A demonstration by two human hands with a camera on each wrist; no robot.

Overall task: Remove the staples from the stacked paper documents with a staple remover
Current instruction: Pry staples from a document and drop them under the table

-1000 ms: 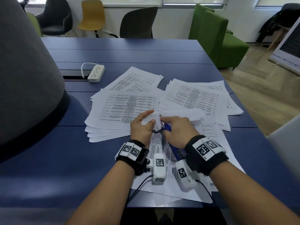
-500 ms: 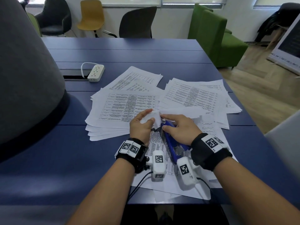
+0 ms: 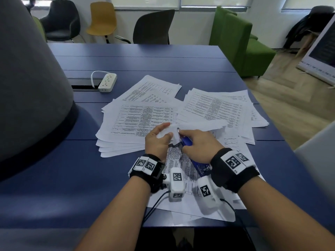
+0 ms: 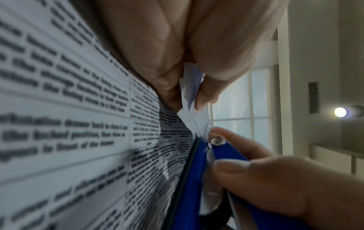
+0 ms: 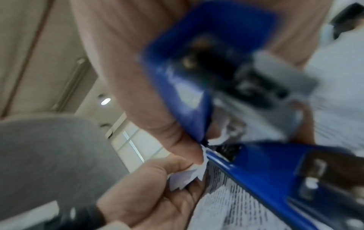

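My left hand [image 3: 167, 130] pinches the lifted corner of a stapled printed document [image 3: 178, 160] that lies on the blue table [image 3: 54, 178] in front of me. My right hand [image 3: 183, 137] grips a blue staple remover [image 3: 186, 142], with its metal tip at that same paper corner [image 3: 172, 132]. In the left wrist view my left fingertips [image 4: 204, 93] squeeze the fanned corner [image 4: 190, 88], and the blue staple remover [image 4: 226, 149] meets it from below. The right wrist view is blurred; it shows the blue staple remover [image 5: 256, 163] against the corner [image 5: 187, 175]. The staple itself is hidden.
Loose stacks of printed sheets spread behind my hands, at the left [image 3: 134, 120] and at the right [image 3: 215, 109]. A white power strip [image 3: 107, 82] lies at the back left by a cable slot. A large grey cone shape [image 3: 27, 78] fills the left side. Chairs and a green sofa [image 3: 235, 37] stand beyond the table.
My right hand has shifted slightly to the right, so more of the blue staple remover shows. My left hand keeps its pinch on the paper corner in about the same place.
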